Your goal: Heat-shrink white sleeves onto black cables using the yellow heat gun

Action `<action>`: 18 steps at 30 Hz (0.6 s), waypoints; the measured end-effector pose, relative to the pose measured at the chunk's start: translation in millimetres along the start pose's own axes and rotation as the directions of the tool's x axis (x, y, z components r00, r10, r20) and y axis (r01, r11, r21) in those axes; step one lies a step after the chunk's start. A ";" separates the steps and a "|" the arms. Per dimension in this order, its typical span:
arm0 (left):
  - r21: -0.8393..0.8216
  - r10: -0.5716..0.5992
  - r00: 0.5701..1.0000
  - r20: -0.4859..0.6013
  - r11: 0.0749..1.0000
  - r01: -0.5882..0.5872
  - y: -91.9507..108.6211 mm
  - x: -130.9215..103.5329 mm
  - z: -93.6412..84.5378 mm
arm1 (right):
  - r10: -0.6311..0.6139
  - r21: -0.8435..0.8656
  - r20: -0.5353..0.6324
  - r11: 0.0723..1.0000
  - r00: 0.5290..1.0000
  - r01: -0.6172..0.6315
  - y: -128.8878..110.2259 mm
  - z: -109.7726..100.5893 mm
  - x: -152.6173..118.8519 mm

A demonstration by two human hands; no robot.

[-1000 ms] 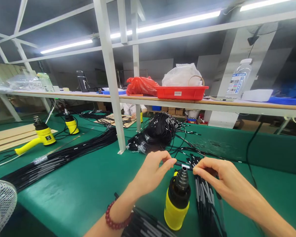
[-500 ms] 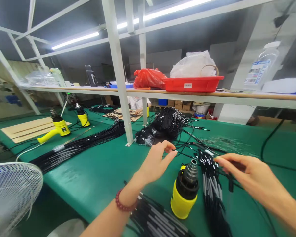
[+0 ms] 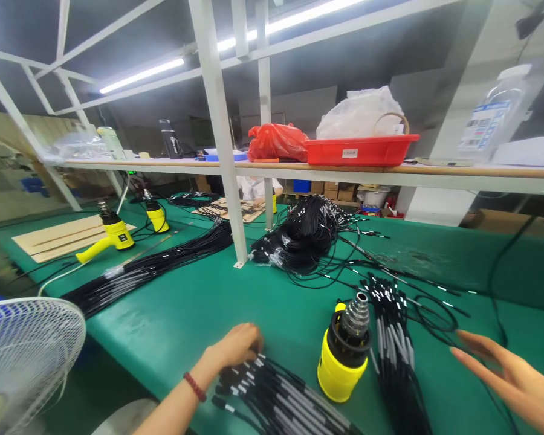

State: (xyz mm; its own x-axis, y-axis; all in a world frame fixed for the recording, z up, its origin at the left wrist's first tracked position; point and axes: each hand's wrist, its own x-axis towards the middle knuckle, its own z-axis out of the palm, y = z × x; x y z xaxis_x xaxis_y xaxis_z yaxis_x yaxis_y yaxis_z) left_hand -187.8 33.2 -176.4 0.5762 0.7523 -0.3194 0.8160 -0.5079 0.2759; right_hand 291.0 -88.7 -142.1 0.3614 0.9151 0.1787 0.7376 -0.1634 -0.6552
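Note:
My left hand (image 3: 238, 345), with a dark red bead bracelet on its wrist, is bent down over the near bundle of black cables (image 3: 290, 399). Its fingers are curled closed on a black cable at the white-marked ends; the fingertips are partly hidden. At the right edge, my right hand (image 3: 508, 371) is open, thumb and fingers apart, with nothing seen in it. It hovers close to a looped black cable (image 3: 435, 317). Between the hands stand a yellow heat gun (image 3: 343, 362), nozzle upward, and a second cable bundle (image 3: 392, 344) with grey sleeves.
A large coiled cable heap (image 3: 303, 235) lies behind. Another long bundle (image 3: 154, 269) and two yellow heat guns (image 3: 118, 234) lie left. A white post (image 3: 229, 151) carries a shelf with a red tray (image 3: 360, 151). A fan (image 3: 31, 362) stands left. A co-worker's sleeve (image 3: 254, 188) shows behind.
My left hand has moved down and left from beside the heat gun's nozzle to the near bundle. The right hand has moved right and down, away from the second bundle, and its fingers have opened.

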 end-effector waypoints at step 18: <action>0.015 0.089 0.995 -0.049 0.996 -0.088 23.7 -31.6 -37.3 | -0.128 -0.010 -0.008 0.992 0.992 0.128 -51.3 -23.3 1.4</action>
State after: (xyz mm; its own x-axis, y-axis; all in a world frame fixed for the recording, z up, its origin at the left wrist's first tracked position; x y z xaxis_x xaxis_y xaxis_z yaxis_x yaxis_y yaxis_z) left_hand -188.4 13.0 -126.0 0.6435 0.7239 -0.2485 0.7626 -0.5786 0.2893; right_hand 267.0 -87.6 -91.2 0.2684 0.9256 0.2668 0.7836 -0.0487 -0.6193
